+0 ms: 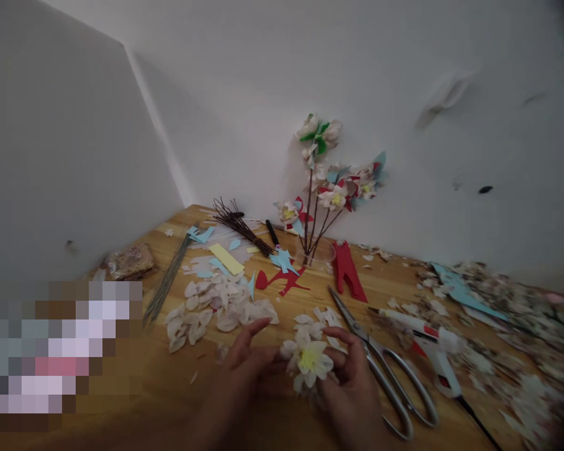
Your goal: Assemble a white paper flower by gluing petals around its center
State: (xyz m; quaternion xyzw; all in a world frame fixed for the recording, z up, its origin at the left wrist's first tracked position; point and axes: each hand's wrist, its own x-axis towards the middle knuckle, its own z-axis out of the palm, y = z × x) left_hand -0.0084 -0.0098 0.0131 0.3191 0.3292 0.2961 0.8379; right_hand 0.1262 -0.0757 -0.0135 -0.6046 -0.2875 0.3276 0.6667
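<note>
One flower low at centre above table, white round yellow, apparently near complete. Right hand pinched on its right side; left hand at left edge, grip unclear. Done: several blooms upright in clear cup. Remaining, by judgement: loose petals, bunched twigs, unused. Glue gun, scissors lying to right.

The only view comes from a camera worn on the person's head, facing forward and down across the brown wooden worktop. The white-petalled flower with a yellow centre sits close below the lens; beyond the worktop, the plain pale grey wall fills the upper part.
</note>
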